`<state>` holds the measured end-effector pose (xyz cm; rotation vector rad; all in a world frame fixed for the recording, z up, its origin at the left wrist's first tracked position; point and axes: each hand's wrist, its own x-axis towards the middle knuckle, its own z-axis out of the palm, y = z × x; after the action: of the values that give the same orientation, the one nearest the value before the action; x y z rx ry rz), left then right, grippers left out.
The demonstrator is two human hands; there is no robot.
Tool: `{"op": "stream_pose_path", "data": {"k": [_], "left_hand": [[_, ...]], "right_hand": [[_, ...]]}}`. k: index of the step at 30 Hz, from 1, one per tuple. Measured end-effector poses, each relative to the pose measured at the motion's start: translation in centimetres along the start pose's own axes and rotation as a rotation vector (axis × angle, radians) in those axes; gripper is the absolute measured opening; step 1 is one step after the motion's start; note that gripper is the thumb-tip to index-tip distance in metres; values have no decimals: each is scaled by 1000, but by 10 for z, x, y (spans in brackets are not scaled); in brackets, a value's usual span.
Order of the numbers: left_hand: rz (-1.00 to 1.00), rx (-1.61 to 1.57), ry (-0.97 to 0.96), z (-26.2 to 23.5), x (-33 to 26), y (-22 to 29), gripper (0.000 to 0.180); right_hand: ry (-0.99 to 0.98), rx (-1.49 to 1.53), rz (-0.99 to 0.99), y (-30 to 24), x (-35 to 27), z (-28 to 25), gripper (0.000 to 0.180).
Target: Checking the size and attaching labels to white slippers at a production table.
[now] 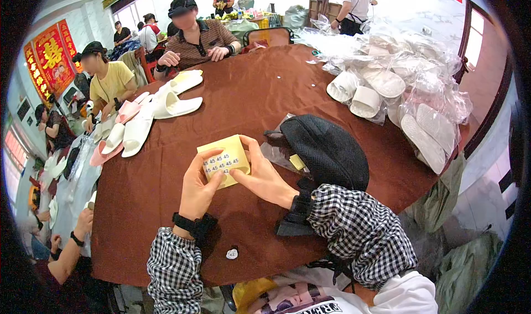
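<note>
Left hand and right hand pinch sheet over mid-counter, thumbs in front, likely steadying curl. Loose slippers at ten o'clock, bagged slippers at two, seemingly set apart.

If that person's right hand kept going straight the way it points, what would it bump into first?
The yellow label sheet: the right hand is touching its edge. Beyond that, depth is hard to judge.
</note>
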<state>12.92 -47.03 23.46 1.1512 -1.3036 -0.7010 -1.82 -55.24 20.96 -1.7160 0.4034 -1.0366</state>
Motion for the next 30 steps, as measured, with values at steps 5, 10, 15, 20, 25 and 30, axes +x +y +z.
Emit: {"op": "stream_pose_path", "data": {"k": [5, 10, 15, 20, 25, 30], "left_hand": [[9, 1, -16, 0, 2, 1, 38], [53, 65, -11, 0, -1, 1, 38], [37, 0, -18, 0, 1, -2, 39], [-8, -54, -8, -6, 1, -6, 38], [-85, -131, 90, -23, 7, -20, 32], [-183, -295, 164, -40, 11, -43, 30]], "right_hand": [[59, -56, -144, 10, 2, 0, 65], [47, 23, -20, 7, 1, 6, 65], [23, -5, -40, -1, -2, 1, 65], [-34, 7, -73, 2, 0, 3, 69], [-28, -155, -181, -16, 4, -11, 64], [38, -306, -316, -69, 8, -64, 37]]}}
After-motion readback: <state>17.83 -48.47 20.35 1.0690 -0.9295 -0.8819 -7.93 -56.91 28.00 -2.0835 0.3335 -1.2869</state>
